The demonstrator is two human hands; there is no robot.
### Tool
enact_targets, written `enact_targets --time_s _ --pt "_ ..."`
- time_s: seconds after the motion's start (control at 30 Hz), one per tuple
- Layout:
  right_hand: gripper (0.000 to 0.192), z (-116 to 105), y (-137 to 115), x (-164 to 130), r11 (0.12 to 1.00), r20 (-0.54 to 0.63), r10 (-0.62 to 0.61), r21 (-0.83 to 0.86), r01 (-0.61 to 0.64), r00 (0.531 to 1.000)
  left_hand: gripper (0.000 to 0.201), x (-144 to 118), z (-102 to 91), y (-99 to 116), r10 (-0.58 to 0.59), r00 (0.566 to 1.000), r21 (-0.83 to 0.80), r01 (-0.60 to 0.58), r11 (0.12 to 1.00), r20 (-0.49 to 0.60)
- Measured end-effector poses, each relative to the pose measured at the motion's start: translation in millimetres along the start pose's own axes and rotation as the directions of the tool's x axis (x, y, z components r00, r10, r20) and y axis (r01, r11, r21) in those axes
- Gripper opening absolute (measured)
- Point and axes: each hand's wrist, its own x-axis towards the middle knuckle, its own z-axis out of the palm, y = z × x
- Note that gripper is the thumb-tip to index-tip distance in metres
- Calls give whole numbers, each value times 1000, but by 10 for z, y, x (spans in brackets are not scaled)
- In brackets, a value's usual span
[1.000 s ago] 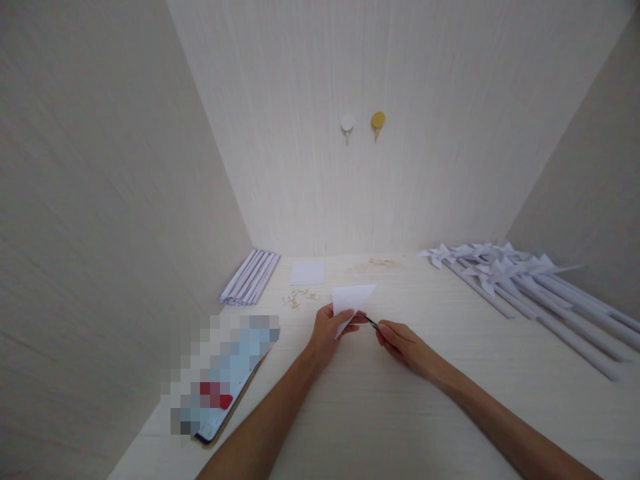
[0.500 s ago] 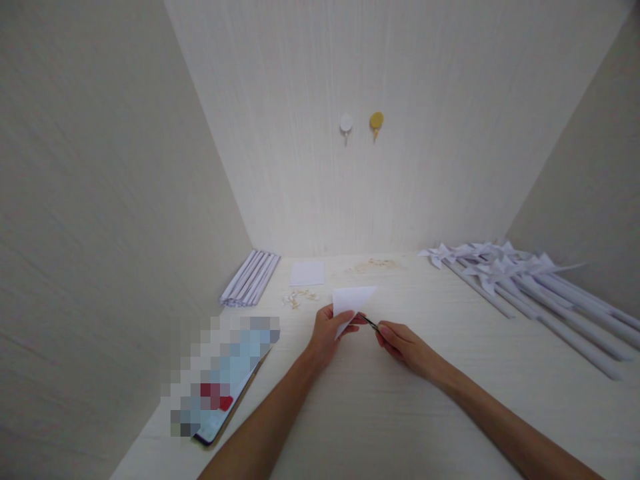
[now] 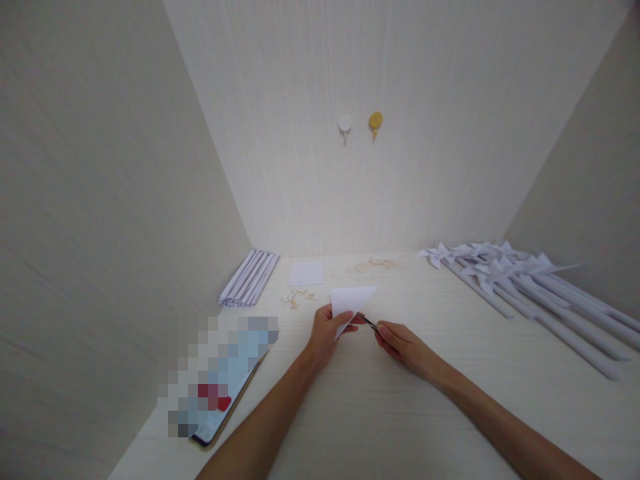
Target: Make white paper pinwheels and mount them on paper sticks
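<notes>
A folded white paper triangle (image 3: 350, 301) is pinched in my left hand (image 3: 327, 333), the thumb lying over its front and the fingers behind. My right hand (image 3: 400, 343) is closed around small dark metal scissors (image 3: 367, 321). Their handles are hidden in the fist, and their slim blades reach the slanted lower right edge of the paper, near my left fingertips. Whether the blades are parted is too small to tell.
On the left lie a phone (image 3: 235, 380), partly pixelated, and rolled paper tubes (image 3: 250, 279). Behind my hands are white paper sheets (image 3: 306, 273) and small pale sticks (image 3: 299, 297). Several paper pinwheels (image 3: 500, 270) on tubes lie right. Two hooks, white (image 3: 345, 124) and yellow (image 3: 375, 121), hang on the wall.
</notes>
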Motion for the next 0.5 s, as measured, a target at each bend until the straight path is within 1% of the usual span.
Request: enact_targets --time_s 0.13,0.5 --pt "41 3 13 11 999 0 -10 -39 10 1000 14 -3 -2 -4 9 1000 -5 -9 1000 10" --pt "41 1 11 17 996 -19 -44 -73 43 999 14 -2 -4 -13 3 1000 -21 -2 1000 12"
